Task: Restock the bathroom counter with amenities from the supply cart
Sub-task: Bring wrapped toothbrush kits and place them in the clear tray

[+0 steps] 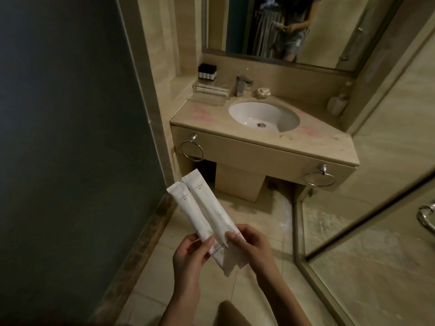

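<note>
Dark green wall [70, 137] at far left. Left hand [188, 255] low in view, fingers curled, thumb pinching the lower end of two long white sachets [200, 208]. The sachets lie side by side, touching, tilted up-left, held over the floor, well short of the counter [317, 142]. Right hand [254, 245] pinches the same lower end from the other side, fingers bent round it. On the counter: clear tray [211, 92] and dark bottle set [207, 71] back left, faucet [242, 84], white basin [263, 114], soap dispenser [337, 103] far right

bare counter [313, 140] front; tray [209, 92], faucet [242, 84] along back
</note>
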The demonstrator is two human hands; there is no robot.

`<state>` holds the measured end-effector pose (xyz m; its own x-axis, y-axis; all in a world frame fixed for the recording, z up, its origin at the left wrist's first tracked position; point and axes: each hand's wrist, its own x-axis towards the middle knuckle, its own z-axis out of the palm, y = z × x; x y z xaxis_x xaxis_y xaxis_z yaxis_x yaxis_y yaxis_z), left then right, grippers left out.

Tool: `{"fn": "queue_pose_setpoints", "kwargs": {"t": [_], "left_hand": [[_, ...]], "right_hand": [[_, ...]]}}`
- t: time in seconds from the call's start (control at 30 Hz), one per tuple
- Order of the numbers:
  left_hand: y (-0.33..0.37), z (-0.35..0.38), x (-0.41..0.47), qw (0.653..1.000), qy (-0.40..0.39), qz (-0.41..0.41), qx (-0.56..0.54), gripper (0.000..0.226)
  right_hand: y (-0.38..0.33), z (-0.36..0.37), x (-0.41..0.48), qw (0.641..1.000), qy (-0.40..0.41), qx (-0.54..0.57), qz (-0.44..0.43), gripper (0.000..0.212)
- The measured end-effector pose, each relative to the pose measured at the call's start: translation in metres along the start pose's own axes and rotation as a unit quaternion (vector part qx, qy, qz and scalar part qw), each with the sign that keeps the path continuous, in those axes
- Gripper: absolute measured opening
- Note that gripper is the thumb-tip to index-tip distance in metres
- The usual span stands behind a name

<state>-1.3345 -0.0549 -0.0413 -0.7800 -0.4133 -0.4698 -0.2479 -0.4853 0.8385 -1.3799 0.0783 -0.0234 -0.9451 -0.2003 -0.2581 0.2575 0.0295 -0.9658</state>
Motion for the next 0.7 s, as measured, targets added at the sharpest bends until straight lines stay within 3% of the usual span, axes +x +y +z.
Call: {"fn": "queue_pose_setpoints", "kwargs": {"t": [0.27, 0.47, 0.7], "left_hand": [[0.021, 0.066, 0.101, 1.0, 0.0, -0.009, 0.027, 0.031], [0.054, 0.171, 0.209, 1.0, -0.003, 0.003, 0.029, 0.032], [0.089, 0.262, 0.302, 0.997, -0.042, 0.037, 0.054, 0.028]], "right_hand": [[-0.012, -0.023, 0.125, 1.0, -0.016, -0.014, 0.017, 0.01], [-0.06, -0.068, 0.258, 1.0, -0.019, -0.002, -0.005, 0.012], [-0.097, -0.11, 0.375, 0.995, 0.009, -0.084, -0.047, 0.019]]}}
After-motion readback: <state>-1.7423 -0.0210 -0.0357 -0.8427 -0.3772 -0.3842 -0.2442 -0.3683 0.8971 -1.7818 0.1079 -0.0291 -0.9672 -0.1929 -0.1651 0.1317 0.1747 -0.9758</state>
